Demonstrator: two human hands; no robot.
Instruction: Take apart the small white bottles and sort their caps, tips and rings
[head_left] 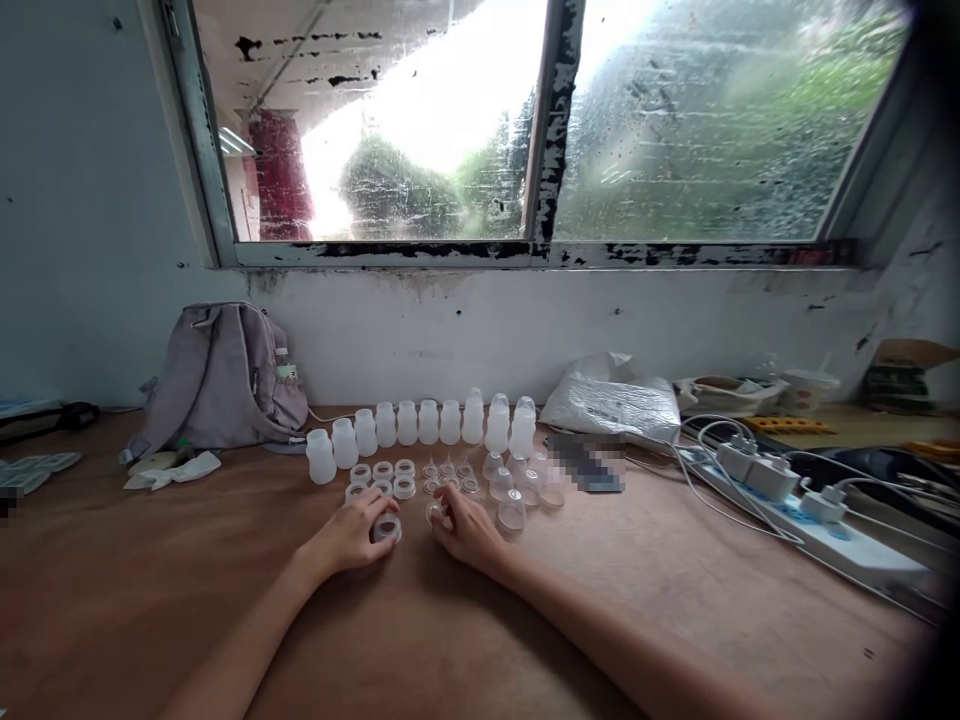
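My left hand [352, 534] is closed round a whitish bottle collar ring [387, 528], held low over the table. Close by on the right, my right hand [466, 530] pinches a small clear bottle teat [435, 512], partly hidden by the fingers. Several more collar rings [383, 469] lie in rows just beyond my left hand. Clear silicone teats [448, 467] stand in rows beyond my right hand. To its right are several transparent dome caps [512, 511]. Behind everything runs a row of frosted baby bottles [407, 423]; the ones at the right end have tops on.
A grey backpack [217, 375] leans on the wall at the left, with a crumpled tissue [174, 470] before it. At the right lie a silver padded pouch [611, 398], a blurred dark phone-like object [592, 465] and a power strip [862, 550] with chargers and cables.
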